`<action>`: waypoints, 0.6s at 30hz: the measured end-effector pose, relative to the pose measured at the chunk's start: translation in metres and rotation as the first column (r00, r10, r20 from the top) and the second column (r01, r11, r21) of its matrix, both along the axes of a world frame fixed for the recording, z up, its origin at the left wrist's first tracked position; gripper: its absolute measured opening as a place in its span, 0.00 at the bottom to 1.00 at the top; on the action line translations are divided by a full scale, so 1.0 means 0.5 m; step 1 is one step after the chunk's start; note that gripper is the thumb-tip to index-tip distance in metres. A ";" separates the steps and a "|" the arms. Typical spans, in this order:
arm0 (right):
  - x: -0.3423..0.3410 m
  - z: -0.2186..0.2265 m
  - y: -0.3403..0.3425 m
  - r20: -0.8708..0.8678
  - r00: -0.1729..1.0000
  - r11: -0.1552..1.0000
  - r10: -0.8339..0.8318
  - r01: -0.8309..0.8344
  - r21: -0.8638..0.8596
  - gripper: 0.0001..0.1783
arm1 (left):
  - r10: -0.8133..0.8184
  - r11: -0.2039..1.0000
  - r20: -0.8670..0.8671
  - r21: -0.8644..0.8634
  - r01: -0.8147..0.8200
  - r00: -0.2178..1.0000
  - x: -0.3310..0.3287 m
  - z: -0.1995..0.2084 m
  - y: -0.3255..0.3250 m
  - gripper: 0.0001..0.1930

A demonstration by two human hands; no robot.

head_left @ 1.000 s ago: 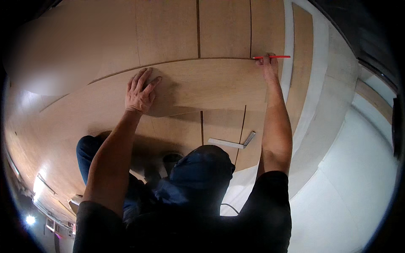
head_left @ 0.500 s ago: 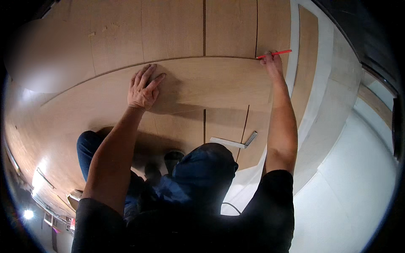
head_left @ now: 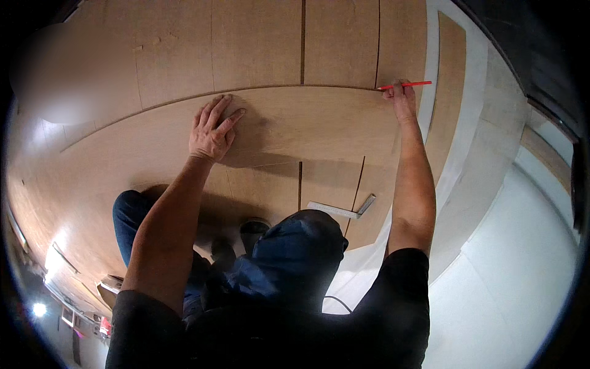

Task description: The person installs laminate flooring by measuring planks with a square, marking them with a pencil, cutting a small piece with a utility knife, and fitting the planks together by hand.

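A long light-brown wooden board point(head_left: 319, 120) lies across the grooved wooden panel point(head_left: 258, 46). My left hand point(head_left: 212, 128) rests on the board with fingers spread, near its far edge. At the board's right end, my right hand point(head_left: 402, 98) is closed round a red pencil point(head_left: 409, 85). The pencil lies nearly level, its tip pointing left at the board's far edge, close to a dark groove. Whether the tip touches the wood I cannot tell. Nearer to me a metal try square point(head_left: 335, 210) lies on the panel, across another groove.
My bent knee point(head_left: 301, 240) is in front of me, beside a dark shoe point(head_left: 253, 229). A narrow wooden strip point(head_left: 450, 74) lies along a pale band at the right, with a white surface point(head_left: 510, 258) beyond. A bright lamp point(head_left: 39, 309) shines at the far left.
The view has shifted slightly, so most things sit a little lower and further right. My left hand stays on the board. My right hand still holds the pencil at the far edge.
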State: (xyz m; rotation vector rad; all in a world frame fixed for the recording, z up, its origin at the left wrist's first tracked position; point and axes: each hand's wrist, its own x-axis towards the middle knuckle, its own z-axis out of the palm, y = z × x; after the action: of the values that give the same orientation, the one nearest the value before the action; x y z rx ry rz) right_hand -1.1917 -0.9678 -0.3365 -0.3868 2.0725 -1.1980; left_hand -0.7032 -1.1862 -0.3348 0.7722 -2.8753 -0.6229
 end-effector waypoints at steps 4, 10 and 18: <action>0.006 0.007 0.001 0.048 0.995 0.996 -0.083 0.084 -0.011 0.10 | -0.001 1.000 0.009 0.007 0.001 1.000 -0.003 0.002 0.001 0.27; 0.031 0.019 -0.015 -0.041 0.997 0.998 -0.068 0.068 -0.002 0.09 | 0.009 1.000 0.015 0.025 -0.009 1.000 0.001 0.007 0.000 0.27; 0.012 -0.005 -0.004 -0.070 0.997 0.999 -0.043 0.041 -0.021 0.05 | 0.007 1.000 -0.005 0.020 -0.007 1.000 0.007 0.004 -0.003 0.30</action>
State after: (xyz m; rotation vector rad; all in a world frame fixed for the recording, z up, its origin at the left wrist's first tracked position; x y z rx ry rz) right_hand -1.1856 -0.9696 -0.3389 -0.4023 2.1404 -1.2466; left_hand -0.6999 -1.1878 -0.3330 0.7819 -2.8648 -0.6524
